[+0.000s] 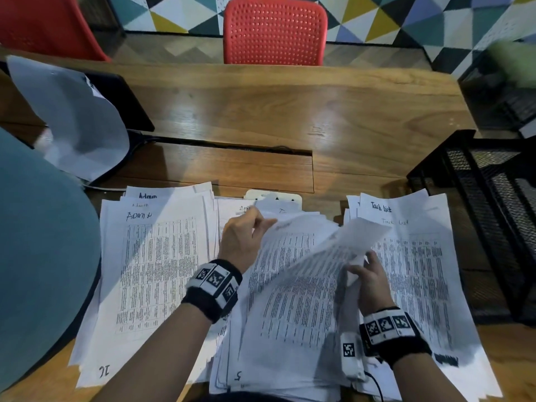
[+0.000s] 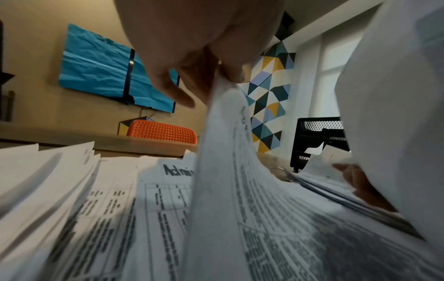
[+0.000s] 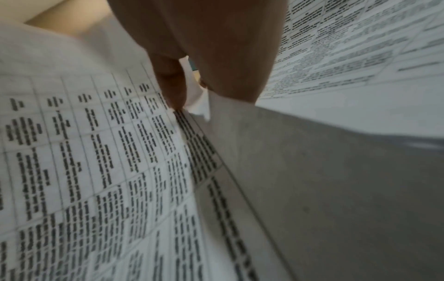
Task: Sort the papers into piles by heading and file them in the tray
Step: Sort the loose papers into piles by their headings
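Note:
Three heaps of printed sheets lie along the near edge of the wooden desk [image 1: 261, 111]: a pile headed "Admin" [image 1: 156, 256] on the left, a mixed middle stack [image 1: 284, 314], and a pile headed "Task list" [image 1: 417, 262] on the right. My left hand [image 1: 246, 236] pinches the top corner of a sheet [image 2: 230, 152] lifted off the middle stack. My right hand [image 1: 368, 274] grips the curled right edge of a raised sheet [image 1: 356, 242] over the same stack; its fingers [image 3: 173, 89] pinch the paper edge. The black mesh tray [image 1: 493, 216] stands at the desk's right end.
A red chair [image 1: 275, 33] faces me across the desk. At the left, a white sheet [image 1: 75, 120] is draped over a dark monitor-like object, with a teal rounded shape [image 1: 43, 242] in front of it. A cable slot [image 1: 232, 146] crosses the desk's middle.

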Motion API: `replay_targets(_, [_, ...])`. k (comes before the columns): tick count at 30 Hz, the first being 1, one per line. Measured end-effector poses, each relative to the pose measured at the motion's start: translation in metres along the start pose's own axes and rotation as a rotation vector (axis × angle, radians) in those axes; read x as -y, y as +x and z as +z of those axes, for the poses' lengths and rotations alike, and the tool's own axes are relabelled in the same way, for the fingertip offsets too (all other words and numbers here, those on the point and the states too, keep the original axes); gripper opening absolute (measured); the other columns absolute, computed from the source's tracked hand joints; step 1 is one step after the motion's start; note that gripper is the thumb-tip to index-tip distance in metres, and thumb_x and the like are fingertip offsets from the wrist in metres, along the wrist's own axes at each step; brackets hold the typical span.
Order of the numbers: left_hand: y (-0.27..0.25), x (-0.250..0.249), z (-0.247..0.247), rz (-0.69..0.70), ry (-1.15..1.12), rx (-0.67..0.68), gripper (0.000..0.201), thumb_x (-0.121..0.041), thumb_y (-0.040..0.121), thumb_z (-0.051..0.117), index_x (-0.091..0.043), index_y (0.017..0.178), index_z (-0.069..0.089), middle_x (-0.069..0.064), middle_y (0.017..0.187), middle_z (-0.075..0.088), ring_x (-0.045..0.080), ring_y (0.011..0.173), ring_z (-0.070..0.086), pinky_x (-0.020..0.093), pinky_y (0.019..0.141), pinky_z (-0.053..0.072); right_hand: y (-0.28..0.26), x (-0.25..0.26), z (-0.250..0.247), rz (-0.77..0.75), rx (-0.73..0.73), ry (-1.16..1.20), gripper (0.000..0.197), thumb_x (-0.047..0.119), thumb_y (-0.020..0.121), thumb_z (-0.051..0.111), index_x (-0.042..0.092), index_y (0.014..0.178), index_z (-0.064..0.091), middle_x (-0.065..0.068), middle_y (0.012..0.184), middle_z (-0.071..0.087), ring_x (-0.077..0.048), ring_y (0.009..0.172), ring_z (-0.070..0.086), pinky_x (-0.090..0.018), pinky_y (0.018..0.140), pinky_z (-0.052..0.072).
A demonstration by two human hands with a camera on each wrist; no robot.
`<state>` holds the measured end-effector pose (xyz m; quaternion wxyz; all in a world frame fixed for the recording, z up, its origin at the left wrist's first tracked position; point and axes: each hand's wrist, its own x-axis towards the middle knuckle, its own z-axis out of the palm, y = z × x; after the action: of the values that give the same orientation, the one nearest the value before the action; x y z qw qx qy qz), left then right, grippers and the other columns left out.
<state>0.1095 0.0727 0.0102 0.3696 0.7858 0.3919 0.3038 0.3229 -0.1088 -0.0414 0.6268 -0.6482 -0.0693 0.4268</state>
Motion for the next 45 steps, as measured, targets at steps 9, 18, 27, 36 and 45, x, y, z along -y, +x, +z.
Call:
replay_targets(9, [-0.009, -0.028, -0.013, -0.133, -0.396, 0.386, 0.034, -0.035, 0.088, 0.065, -0.003, 0.083, 0.075, -0.011, 0.148, 0.050, 0.002, 0.138, 0.040, 0.038, 0.113, 0.028, 0.017, 0.014, 0.005, 0.023, 0.148, -0.064, 0.056, -0.002, 0.069, 0.069, 0.017, 0.122, 0.062, -0.010, 0.074, 0.066, -0.021, 0.072, 0.065, -0.029, 0.072, 0.056])
replay_targets(18, [-0.018, 0.001, -0.018, -0.495, -0.460, 0.288, 0.032, -0.041, 0.100, 0.051, -0.023, 0.115, 0.072, -0.011, 0.137, 0.052, 0.005, 0.116, 0.049, 0.029, 0.101, 0.032, 0.014, 0.015, 0.009, -0.119, 0.226, -0.124, 0.023, 0.032, 0.085, 0.066, 0.021, 0.069, 0.078, 0.014, 0.070, 0.071, -0.013, 0.075, 0.064, -0.016, 0.066, 0.051])
replay_targets(27, [-0.023, 0.006, -0.024, -0.519, -0.739, 0.282, 0.047, -0.006, 0.088, 0.071, -0.022, 0.131, 0.059, 0.022, 0.106, 0.072, 0.026, 0.097, 0.070, 0.032, 0.088, 0.056, 0.021, 0.017, -0.018, -0.204, 0.427, -0.029, 0.028, 0.029, 0.093, 0.059, 0.018, 0.117, 0.069, 0.004, 0.109, 0.073, -0.023, 0.113, 0.061, -0.031, 0.095, 0.050])
replay_targets(36, [-0.028, 0.017, -0.023, -0.710, -0.472, 0.152, 0.028, -0.028, 0.094, 0.065, -0.014, 0.118, 0.064, 0.002, 0.112, 0.069, 0.026, 0.106, 0.066, 0.040, 0.094, 0.053, 0.015, 0.010, 0.001, 0.079, 0.229, -0.176, 0.021, 0.012, 0.085, 0.055, 0.007, 0.070, 0.068, -0.012, 0.080, 0.071, -0.032, 0.089, 0.067, -0.035, 0.070, 0.048])
replay_targets(45, [-0.007, 0.032, -0.003, -0.561, 0.342, 0.017, 0.028, -0.031, 0.090, 0.070, -0.017, 0.076, 0.050, -0.001, 0.081, 0.059, 0.018, 0.075, 0.056, 0.025, 0.059, 0.038, 0.003, 0.009, -0.015, -0.112, 0.470, 0.019, 0.045, 0.045, 0.069, 0.073, 0.013, 0.101, 0.073, -0.002, 0.080, 0.072, -0.016, 0.074, 0.069, -0.025, 0.069, 0.056])
